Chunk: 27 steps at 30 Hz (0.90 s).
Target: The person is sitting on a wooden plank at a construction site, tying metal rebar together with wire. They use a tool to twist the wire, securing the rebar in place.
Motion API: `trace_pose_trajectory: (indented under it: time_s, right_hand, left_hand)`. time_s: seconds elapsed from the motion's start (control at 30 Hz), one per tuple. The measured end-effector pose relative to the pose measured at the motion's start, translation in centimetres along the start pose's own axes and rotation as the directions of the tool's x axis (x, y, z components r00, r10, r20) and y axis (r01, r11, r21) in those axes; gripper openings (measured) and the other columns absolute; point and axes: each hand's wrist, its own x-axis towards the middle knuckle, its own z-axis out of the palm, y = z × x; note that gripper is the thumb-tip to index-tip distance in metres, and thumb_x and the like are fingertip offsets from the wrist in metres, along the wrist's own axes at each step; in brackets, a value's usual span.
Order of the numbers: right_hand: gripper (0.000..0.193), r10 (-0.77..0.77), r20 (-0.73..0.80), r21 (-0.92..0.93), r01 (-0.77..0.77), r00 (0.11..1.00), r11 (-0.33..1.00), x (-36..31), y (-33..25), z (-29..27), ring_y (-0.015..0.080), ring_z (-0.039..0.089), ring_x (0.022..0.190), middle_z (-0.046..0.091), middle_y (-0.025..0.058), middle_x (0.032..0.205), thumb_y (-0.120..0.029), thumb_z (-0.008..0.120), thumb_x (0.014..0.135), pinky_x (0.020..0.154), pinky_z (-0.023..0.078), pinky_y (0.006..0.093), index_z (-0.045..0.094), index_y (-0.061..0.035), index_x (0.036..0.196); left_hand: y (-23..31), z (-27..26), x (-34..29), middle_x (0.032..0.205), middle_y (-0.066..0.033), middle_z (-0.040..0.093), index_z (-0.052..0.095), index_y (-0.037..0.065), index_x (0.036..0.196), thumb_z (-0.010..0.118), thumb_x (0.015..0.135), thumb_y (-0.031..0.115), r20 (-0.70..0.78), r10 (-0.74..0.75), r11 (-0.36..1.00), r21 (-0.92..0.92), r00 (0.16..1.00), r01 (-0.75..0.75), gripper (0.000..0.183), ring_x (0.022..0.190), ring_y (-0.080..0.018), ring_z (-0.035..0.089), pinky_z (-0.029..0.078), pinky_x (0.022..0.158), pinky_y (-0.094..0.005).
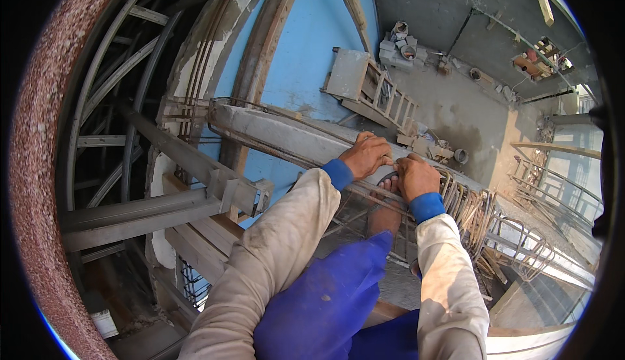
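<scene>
The person's blue trousers (332, 301) fill the bottom of the view, with two pale, dusty sleeves (273, 256) reaching up from them, each ending in a blue cuff. The left hand (366, 155) lies on top of a long grey concrete beam (286, 135), its fingers curled down over the beam's upper edge. The right hand (415, 176) sits just beside it, touching it, with its fingers bent together around something small and dark at the beam's surface; what that is cannot be told. Both hands are closed rather than spread. Right of the right hand, a row of bent steel rods (465, 200) runs along the beam, and thin wires cross below the hands. A foot (384, 213) rests just under the hands. Beyond the left hand, past the beam, stands a wooden ladder (387, 96) on a grey concrete floor (456, 109), well apart. Left of the left hand, a blue panel (306, 47) rises behind curved timber and steel frames (111, 99).
</scene>
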Motion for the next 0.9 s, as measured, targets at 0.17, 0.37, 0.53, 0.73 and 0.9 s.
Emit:
trace_pose_trajectory:
  time_s: [0.17, 0.37, 0.53, 0.73, 0.9]
  right_hand:
    - [0.018, 0.022, 0.014, 0.049, -0.022, 1.0, 0.999, 0.6, 0.7, 0.5, 0.0361, 0.073, 0.097, 0.074, 0.0091, 0.104, -0.026, 0.069, 0.095, 0.084, 0.057, 0.0496, 0.081, -0.0136, 0.101]
    - [0.02, -0.12, 0.029, 0.119, 0.116, 0.992, 0.986, 1.1, 1.9, -0.4, 0.0378, 0.072, 0.097, 0.074, 0.0109, 0.102, -0.027, 0.068, 0.097, 0.084, 0.056, 0.0492, 0.081, -0.012, 0.101]
    - [0.021, -0.137, 0.004, 0.192, 0.133, 0.991, 0.972, 0.6, 1.8, -0.7, 0.0391, 0.071, 0.094, 0.073, 0.0126, 0.101, -0.027, 0.067, 0.098, 0.081, 0.054, 0.0505, 0.08, -0.0109, 0.102]
    - [0.022, -0.058, -0.04, 0.217, 0.065, 0.998, 0.974, 0.2, 1.5, -0.2, 0.041, 0.071, 0.094, 0.074, 0.0142, 0.099, -0.028, 0.068, 0.098, 0.082, 0.054, 0.0517, 0.08, -0.01, 0.104]
    - [0.023, -0.068, -0.004, 0.251, 0.066, 0.998, 0.966, 0.9, 2.1, -0.3, 0.0416, 0.071, 0.096, 0.076, 0.0161, 0.103, -0.028, 0.069, 0.097, 0.084, 0.055, 0.0507, 0.08, -0.0095, 0.105]
  left_hand:
    - [-0.8, 0.0, 0.4, 0.103, -0.0073, 0.069, 0.071, 0.01, 0.101, 0.07, 0.099, 0.023, -0.028, 0.059, 0.997, -0.04, 0.998, -0.06, 0.014, 0.11, -0.0293, 0.064, 0.037, 0.109, -0.0484]
    - [-0.2, -0.7, 0.7, 0.101, -0.0085, 0.069, 0.073, 0.01, 0.099, 0.068, 0.1, 0.025, 0.007, 0.053, 0.994, -0.1, 0.999, -0.052, 0.016, 0.106, -0.0308, 0.065, 0.042, 0.104, -0.0468]
    - [0.3, -1.3, 0.3, 0.095, -0.0091, 0.068, 0.071, 0.008, 0.096, 0.072, 0.096, 0.02, -0.091, 0.139, 0.987, -0.072, 0.986, -0.146, 0.012, 0.1, -0.0337, 0.065, 0.047, 0.096, -0.0455]
    - [0.6, -1.2, 0.4, 0.097, -0.0069, 0.067, 0.073, 0.012, 0.098, 0.072, 0.096, 0.024, -0.083, 0.126, 0.992, 0.022, 0.989, -0.125, 0.012, 0.104, -0.0303, 0.065, 0.044, 0.107, -0.0488]
    - [0.9, -1.5, 0.3, 0.101, -0.0024, 0.069, 0.076, 0.017, 0.103, 0.071, 0.097, 0.031, -0.071, 0.074, 0.986, 0.155, 0.995, -0.062, 0.016, 0.105, -0.027, 0.066, 0.036, 0.117, -0.0584]
